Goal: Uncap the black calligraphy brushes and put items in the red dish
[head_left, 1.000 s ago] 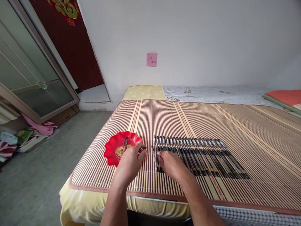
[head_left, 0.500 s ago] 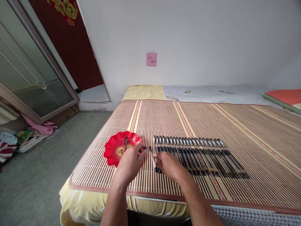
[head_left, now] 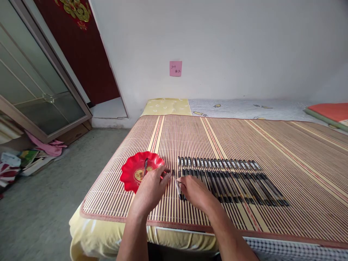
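My left hand (head_left: 153, 184) reaches past the near rim of a red scalloped plate (head_left: 127, 177), thumb and fingers drawn together near the upper end of a slim pen (head_left: 176, 185). That pen slants on the mat between my hands, black end nearest me. On its other side, my right hand (head_left: 193, 186) has curled fingers close to the pen's shaft; whether they touch it is unclear. What either hand pinches is hidden. One dark pen (head_left: 145, 165) lies in the plate. Right of my hands, clear and black pens (head_left: 239, 185) form a row, topped by black pieces with white labels (head_left: 217, 164).
A striped bamboo mat (head_left: 114, 195) covers the bed, over a yellow sheet (head_left: 98, 232). A pink note (head_left: 175, 68) is stuck on the wall. Red and green folded bedding (head_left: 330, 111) lies far right. A glass-panelled door (head_left: 40, 79) and floor clutter stand left.
The upper end of the slanted pen has shifted very slightly left. My left fingertips have moved a little right, closer to it. The row and plate look unchanged.
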The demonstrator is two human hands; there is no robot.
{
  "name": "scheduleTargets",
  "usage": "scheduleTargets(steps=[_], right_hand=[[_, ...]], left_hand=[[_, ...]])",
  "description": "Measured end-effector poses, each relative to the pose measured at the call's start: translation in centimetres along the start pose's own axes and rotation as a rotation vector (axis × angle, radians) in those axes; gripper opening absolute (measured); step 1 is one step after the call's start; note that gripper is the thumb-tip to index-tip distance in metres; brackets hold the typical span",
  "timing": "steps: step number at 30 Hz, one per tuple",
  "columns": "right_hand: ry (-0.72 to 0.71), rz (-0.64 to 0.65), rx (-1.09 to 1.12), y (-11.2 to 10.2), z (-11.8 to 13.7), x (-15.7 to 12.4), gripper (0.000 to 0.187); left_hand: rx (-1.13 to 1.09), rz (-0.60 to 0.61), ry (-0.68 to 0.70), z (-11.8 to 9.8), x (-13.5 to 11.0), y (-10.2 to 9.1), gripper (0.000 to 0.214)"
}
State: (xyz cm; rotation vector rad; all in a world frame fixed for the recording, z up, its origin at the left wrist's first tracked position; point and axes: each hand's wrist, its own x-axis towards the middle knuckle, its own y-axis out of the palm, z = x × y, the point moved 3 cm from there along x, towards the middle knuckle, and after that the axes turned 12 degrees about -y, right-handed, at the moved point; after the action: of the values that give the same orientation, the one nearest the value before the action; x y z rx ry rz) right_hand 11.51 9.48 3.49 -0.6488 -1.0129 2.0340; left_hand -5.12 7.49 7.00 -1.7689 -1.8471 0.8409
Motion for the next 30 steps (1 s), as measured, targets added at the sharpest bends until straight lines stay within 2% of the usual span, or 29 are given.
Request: scheduleTargets(steps=[4,9,14,18,25,30], right_hand=[[-0.006,-0.018,0.012,-0.37,0.16,-0.01,0.028],[0.109,-0.009,0.027,-0.8,0.16,-0.15,0.028],[0.046,-0.001,-0.016,-0.28,0.4,-0.05,0.031],[0.011,-0.02,-0.015,0.08,0.16,0.05,0.026],[0.089,-0.055,-0.055,-0.44,-0.4,0.12,0.028],[0.07,-0.044,-0.031,0.03,-0.44,0.24,0.03]], left_hand=[[0.012,0.006,0.003,0.01,0.04,0.06,0.02],[-0.001,0.03,-0.004,-0.08,-0.05,-0.14,0.023],[-0.013,0.026,0.006,-0.19,-0.1,-0.25,0.024],[-0.012,0.034,-0.004,-0.18,0.0,-0.16,0.024],[0.013,0.042,-0.01,-0.02,0.09,-0.05,0.025],[0.011,0.031,-0.004,0.05,0.12,-0.07,0.025]])
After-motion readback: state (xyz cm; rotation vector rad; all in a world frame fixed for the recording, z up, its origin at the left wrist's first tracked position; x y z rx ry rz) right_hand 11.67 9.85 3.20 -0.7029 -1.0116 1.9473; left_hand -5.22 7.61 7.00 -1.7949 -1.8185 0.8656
